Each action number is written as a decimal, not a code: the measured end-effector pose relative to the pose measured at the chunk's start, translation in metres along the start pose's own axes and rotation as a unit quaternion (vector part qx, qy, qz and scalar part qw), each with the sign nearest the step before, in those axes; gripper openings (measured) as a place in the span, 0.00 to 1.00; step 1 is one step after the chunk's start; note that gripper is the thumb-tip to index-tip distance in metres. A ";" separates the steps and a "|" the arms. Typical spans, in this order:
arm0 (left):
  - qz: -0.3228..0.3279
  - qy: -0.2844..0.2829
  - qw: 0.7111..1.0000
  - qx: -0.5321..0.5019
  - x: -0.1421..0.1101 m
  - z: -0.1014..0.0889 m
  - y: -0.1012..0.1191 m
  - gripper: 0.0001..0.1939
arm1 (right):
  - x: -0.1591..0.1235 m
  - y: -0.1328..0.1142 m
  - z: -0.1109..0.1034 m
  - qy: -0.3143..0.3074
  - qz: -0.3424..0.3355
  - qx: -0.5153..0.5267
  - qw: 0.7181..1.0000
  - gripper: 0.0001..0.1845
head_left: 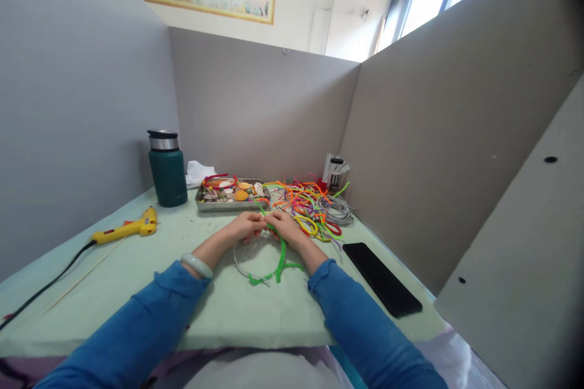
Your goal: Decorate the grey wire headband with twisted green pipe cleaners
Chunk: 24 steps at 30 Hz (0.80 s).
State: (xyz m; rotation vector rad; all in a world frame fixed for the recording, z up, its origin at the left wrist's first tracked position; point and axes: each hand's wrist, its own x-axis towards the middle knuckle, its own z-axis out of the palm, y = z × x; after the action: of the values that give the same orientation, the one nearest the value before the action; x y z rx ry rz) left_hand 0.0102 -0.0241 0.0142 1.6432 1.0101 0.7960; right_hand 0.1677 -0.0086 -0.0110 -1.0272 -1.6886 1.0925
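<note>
Both hands, left hand and right hand, are pinching the green pipe cleaner together over the surface, grip clamped, steadying it against a thin hoop.

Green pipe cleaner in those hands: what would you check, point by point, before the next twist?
1. Both hands on the work: left hand and right hand meet at the green pipe cleaner. Ok.
2. Grip firm: fingertips too small to see. Cannot tell.
3. White hoop lies flat on the table. Ok.
4. Spare pipe cleaners near the right hand. Ok.
5. Glue gun lies apart, to the left. Ok.
6. Phone close to the right sleeve; it might get knocked. Not ok.
</note>
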 end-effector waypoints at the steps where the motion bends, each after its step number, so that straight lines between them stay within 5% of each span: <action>1: 0.000 0.000 1.000 0.000 0.000 0.000 0.000 0.15 | 0.000 -0.001 0.000 0.000 0.000 -0.001 1.000 0.14; 24: -0.002 0.001 1.000 0.003 0.003 -0.001 -0.003 0.17 | 0.002 -0.001 0.000 0.028 0.001 0.013 1.000 0.14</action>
State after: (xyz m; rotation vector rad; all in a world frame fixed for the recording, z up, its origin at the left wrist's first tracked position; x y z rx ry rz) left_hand 0.0100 -0.0203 0.0119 1.6447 1.0175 0.7918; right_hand 0.1672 -0.0072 -0.0098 -1.0353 -1.6246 1.0743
